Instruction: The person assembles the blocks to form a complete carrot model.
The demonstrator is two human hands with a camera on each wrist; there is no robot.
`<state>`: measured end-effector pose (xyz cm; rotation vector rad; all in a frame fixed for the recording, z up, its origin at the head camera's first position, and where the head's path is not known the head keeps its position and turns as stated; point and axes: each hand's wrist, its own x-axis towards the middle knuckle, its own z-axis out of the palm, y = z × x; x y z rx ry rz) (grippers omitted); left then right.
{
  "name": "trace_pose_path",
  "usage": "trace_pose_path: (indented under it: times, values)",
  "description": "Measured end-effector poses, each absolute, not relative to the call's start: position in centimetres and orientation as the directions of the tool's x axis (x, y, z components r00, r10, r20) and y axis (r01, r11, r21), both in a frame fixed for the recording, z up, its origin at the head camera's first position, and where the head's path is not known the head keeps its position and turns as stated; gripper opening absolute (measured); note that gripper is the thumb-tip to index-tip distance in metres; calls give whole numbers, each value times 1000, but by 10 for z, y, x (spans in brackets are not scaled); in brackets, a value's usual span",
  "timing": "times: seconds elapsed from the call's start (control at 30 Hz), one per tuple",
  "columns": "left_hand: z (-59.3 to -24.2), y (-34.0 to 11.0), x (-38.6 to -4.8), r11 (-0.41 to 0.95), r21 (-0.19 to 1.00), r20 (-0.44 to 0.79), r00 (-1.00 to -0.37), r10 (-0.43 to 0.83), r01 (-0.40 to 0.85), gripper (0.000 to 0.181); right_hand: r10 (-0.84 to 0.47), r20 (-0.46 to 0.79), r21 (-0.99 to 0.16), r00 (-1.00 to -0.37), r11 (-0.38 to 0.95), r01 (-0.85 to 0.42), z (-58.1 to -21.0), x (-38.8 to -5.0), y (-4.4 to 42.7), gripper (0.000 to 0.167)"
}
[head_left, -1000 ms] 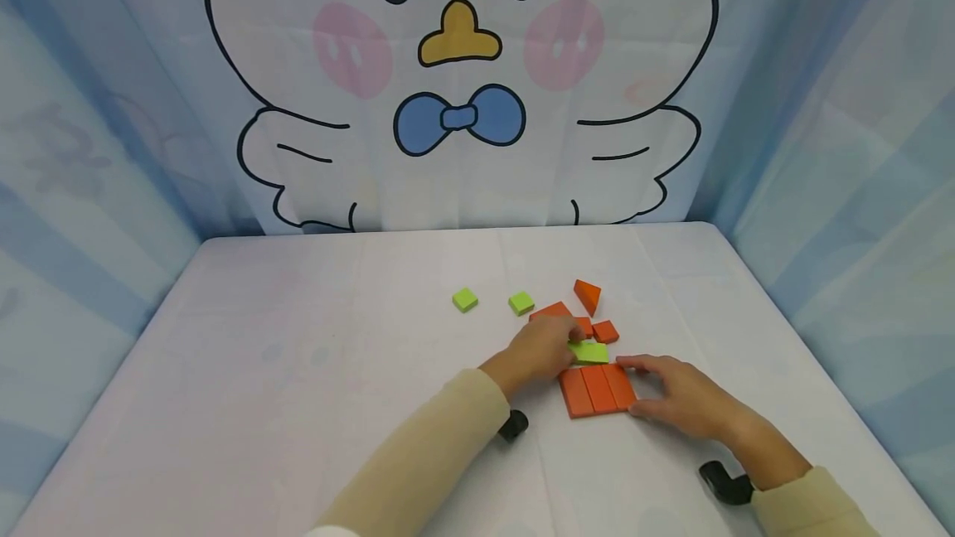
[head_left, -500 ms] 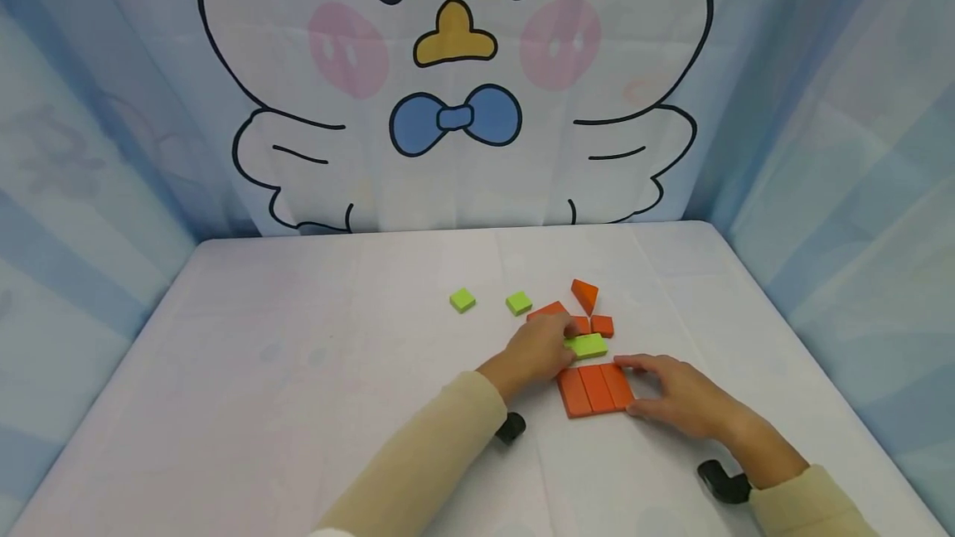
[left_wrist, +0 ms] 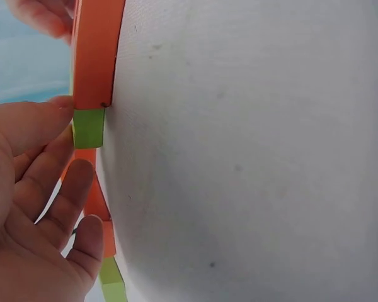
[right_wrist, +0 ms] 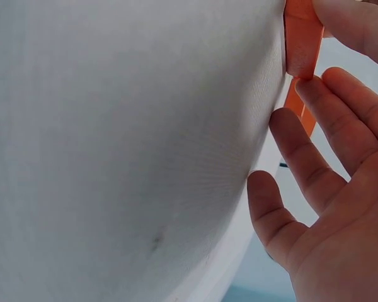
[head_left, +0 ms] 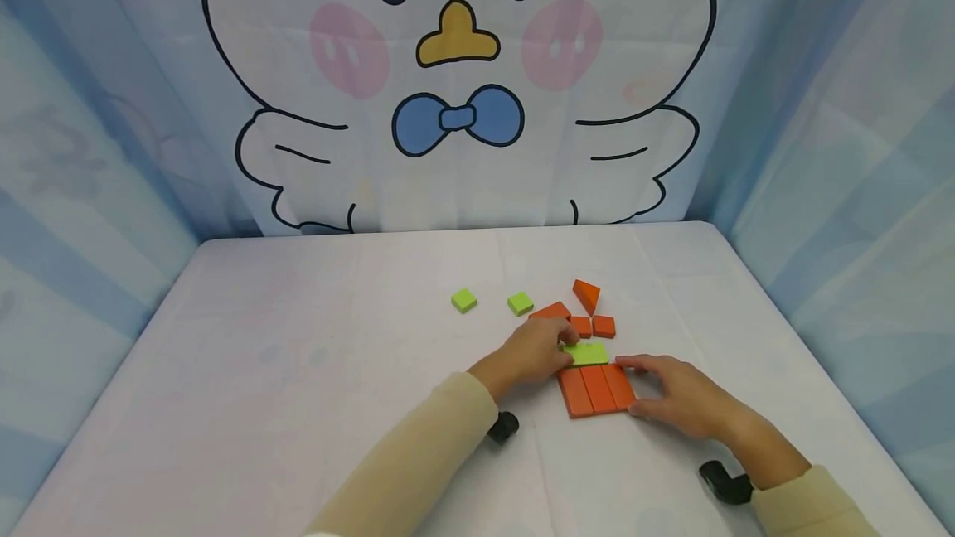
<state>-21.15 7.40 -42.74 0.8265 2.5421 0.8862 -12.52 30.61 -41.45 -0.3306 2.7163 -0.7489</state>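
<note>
Backdrop: fabric curtain, softly creased, printed with a rounded white bird, pink oval cheeks, yellow beak and blue bow tie. Bench: covered in pale cloth, fine weave and scattered dark specks visible from the wrist views. Left sleeve and right sleeve: beige, plain.

Right hand: fingers spread apart and nearly straight; thumb and index finger touch the right-hand side of the orange row, at its near and far corners. Left hand: thumb and index finger pinch the left end of the green block.

Orange row: three flat oblong blocks laid side by side on the cloth, long edges touching, smooth matt faces; small dark nick at one corner, left wrist view. Green block: flat oblong, lying crosswise against the row's far edge, in contact. Black wrist devices: curved right unit, left unit partly covered by the sleeve.

Large orange block: sloped edge, partly hidden behind the left hand. Orange triangular block: farther back, point toward the viewer. Two small square blocks, orange, sit just beside each other: left one, right one. Smallest: two green squares, well apart, left tile and right tile.
</note>
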Motion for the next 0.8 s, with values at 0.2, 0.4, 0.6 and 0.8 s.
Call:
trace_pose_path:
  times: [0.2, 0.4, 0.6, 0.8]
  values:
    - [-428, 74, -210, 641, 655, -126, -778, 615, 400, 20, -298, -229, -538, -927, 832, -134, -415, -126, 306, 64]
    - [-429, 74, -209, 650, 644, -134, -778, 614, 402, 20, -294, -232, -536, -927, 834, -131, -416, -126, 307, 65]
    - [-422, 68, -208, 650, 679, -154, -800, 579, 340, 25, -297, -231, -537, -926, 833, -134, -415, -126, 306, 65]
    - [-413, 48, -220, 661, 678, -128, -834, 537, 322, 29, -287, -236, -543, -928, 831, -119, -415, -126, 306, 63]
